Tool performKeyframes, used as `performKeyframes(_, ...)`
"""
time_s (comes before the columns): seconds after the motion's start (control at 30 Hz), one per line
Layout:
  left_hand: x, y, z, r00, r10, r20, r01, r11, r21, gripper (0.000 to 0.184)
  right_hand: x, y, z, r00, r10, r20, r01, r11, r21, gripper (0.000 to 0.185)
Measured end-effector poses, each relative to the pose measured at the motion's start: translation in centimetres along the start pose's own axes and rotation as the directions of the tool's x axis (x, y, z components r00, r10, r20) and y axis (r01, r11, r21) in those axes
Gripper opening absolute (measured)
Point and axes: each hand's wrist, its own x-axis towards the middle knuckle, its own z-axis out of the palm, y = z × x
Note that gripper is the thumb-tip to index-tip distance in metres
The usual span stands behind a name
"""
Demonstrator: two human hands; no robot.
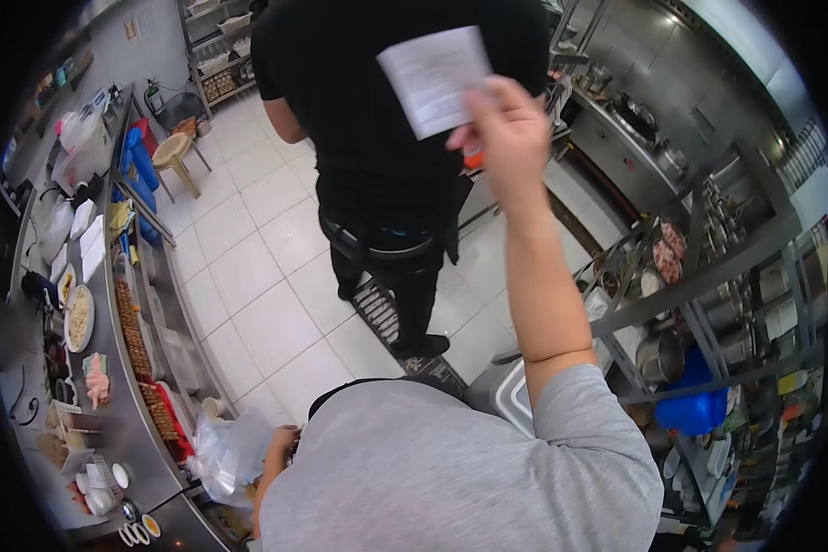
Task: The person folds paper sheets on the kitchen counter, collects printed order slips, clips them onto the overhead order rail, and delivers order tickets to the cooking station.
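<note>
My right hand [511, 138] is raised at the end of an outstretched arm and pinches a small printed paper slip [437, 83] by its right edge. The print is too blurred to read. A small orange-red thing [472, 156] shows just below the fingers; I cannot tell whether it is in the hand. Low at my left side, my left hand [281, 443] has its fingers curled near something dark, partly hidden by my body. Beside it a clear plastic bag [225, 460] hangs at the counter. Behind the slip stands a person in black clothes [377, 120].
A steel counter [110, 423] with a white oval dish [78, 317] and cups runs along the left. A stool [179, 156] stands farther back. On the right are metal shelves with pots and a blue container [695, 400]. A floor drain grate [377, 313] crosses the white tiles.
</note>
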Motion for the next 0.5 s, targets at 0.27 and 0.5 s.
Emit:
performKeyframes(0.27,-27.9,49.6,-25.9,0.120,0.766,-0.631,-0.968,-0.052,-0.247,0.062,26.4,6.2,-19.0,0.889,-0.092,-0.449,-0.026,0.968,-0.250,0.019)
performKeyframes(0.5,-34.1,68.3,-20.5,-0.426,0.905,0.007,-0.890,-0.420,0.179,0.059,44.7,15.1,-26.2,0.815,0.081,-0.574,-0.135,0.990,-0.051,0.019)
